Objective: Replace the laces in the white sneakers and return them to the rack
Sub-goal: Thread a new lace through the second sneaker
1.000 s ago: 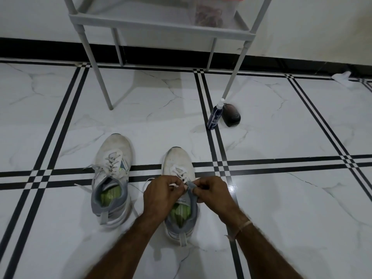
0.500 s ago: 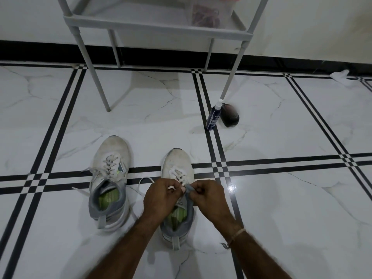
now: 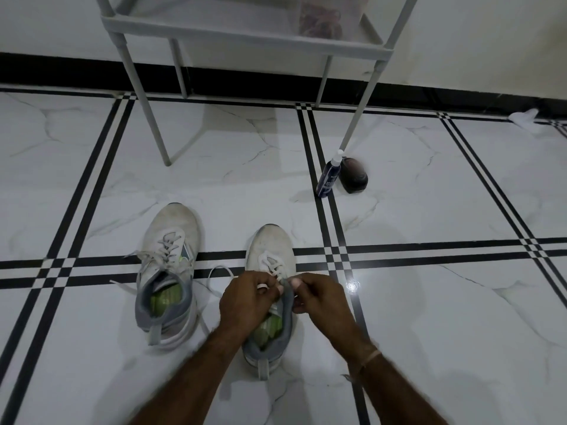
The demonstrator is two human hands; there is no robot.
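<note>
Two white sneakers with grey collars and green insoles stand on the tiled floor, toes pointing away from me. The left sneaker [image 3: 168, 271] is laced, its lace ends trailing loose on the floor. Over the tongue of the right sneaker [image 3: 270, 250] both my hands work. My left hand [image 3: 248, 299] pinches the white lace [image 3: 219, 271], which loops out to the left. My right hand [image 3: 319, 299] pinches the lace at the shoe's upper eyelets. The hands hide the upper eyelets.
The grey metal rack [image 3: 245, 35] stands against the wall ahead, a clear box [image 3: 322, 16] on its shelf. A dark spray bottle [image 3: 329, 176] and a dark round object [image 3: 354, 177] sit by its right front leg. A white cloth [image 3: 526, 118] lies far right.
The hands stay on the right sneaker's lace with only small finger movements. The view has drifted slightly.
</note>
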